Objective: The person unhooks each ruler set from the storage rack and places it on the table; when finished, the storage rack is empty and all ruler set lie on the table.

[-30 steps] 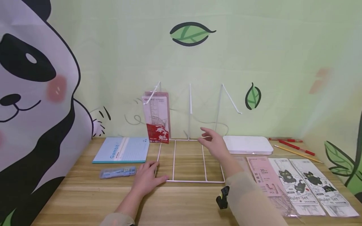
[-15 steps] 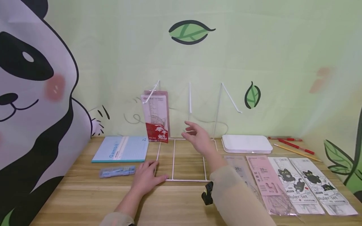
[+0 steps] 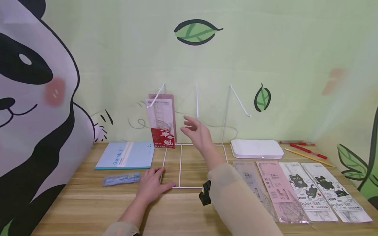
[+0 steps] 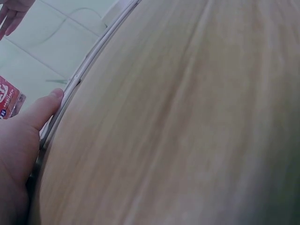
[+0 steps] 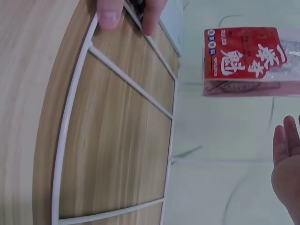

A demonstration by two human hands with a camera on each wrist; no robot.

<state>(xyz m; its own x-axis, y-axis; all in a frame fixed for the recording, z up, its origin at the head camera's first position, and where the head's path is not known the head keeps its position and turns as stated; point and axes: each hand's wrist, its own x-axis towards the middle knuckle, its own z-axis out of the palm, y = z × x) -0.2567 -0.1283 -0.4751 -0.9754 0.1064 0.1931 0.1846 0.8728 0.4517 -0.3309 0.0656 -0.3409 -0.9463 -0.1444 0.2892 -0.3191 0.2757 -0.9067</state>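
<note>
Right hand (image 3: 197, 132) moved leftward; rack (image 5: 131, 82) white, thin-barred.

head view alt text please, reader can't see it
A person's left hand rests at a front corner of a white wire rack; the empty right hand is raised just right of packaged rulers hanging on the rack's left hook. A blue notebook lies left; a white case and ruler packs lie right.

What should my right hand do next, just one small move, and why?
Probably ease your right hand slightly left and pinch the hanging ruler pack: that hand is empty and raised beside the pack without touching it, while your left hand rests on the low frame of the white rack, which should help steady it.
</note>
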